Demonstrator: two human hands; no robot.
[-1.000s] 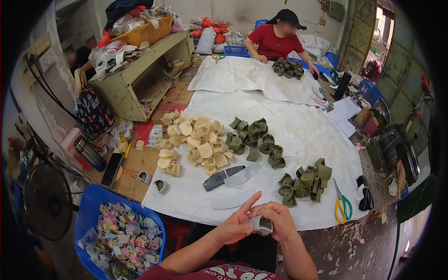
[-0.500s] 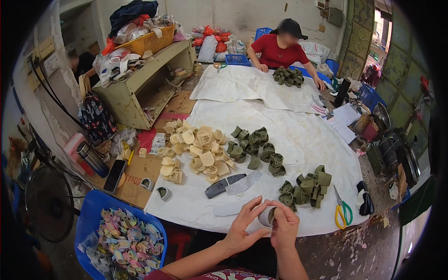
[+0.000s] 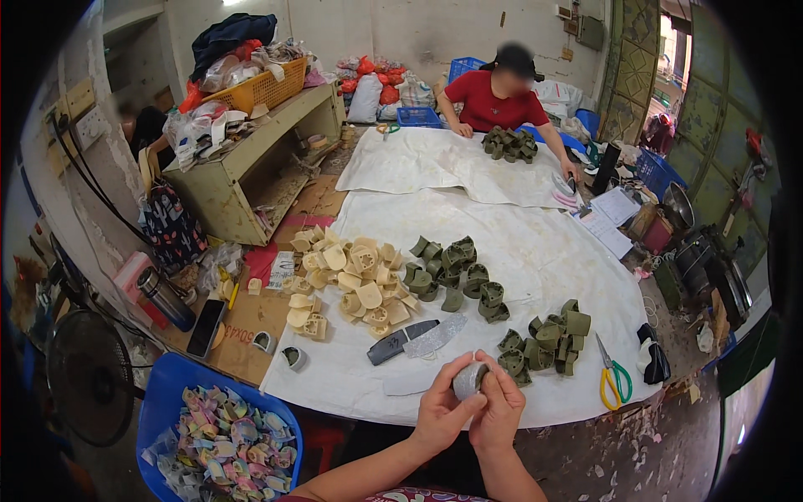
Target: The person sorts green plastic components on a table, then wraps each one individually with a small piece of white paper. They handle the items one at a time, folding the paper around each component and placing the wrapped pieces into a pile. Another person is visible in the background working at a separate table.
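Observation:
My left hand (image 3: 445,400) and my right hand (image 3: 499,403) are together over the table's near edge. Both grip a small curved olive-green piece with a glittery grey covering (image 3: 467,382) around its outside. My fingers hide part of it. Just beyond lie a glittery grey cut-out (image 3: 436,336) and a dark template (image 3: 399,342), partly overlapping. A pale flat strip (image 3: 407,384) is close to my left hand. Olive-green hollow pieces (image 3: 548,337) are heaped to the right, with more olive pieces (image 3: 458,259) farther off. Cream hollow pieces (image 3: 361,280) form a pile at left.
Scissors (image 3: 615,378) with yellow and green handles lie at the right edge. A blue bin (image 3: 150,418) of colourful scraps stands lower left. Two grey-covered pieces, one (image 3: 294,358) upright, sit near the left edge. Across the table, a person in red (image 3: 493,100) sits behind olive pieces.
My hands have drawn closer around the covered piece and turned it, so more of its grey outside shows. The person across now holds something dark near the right edge.

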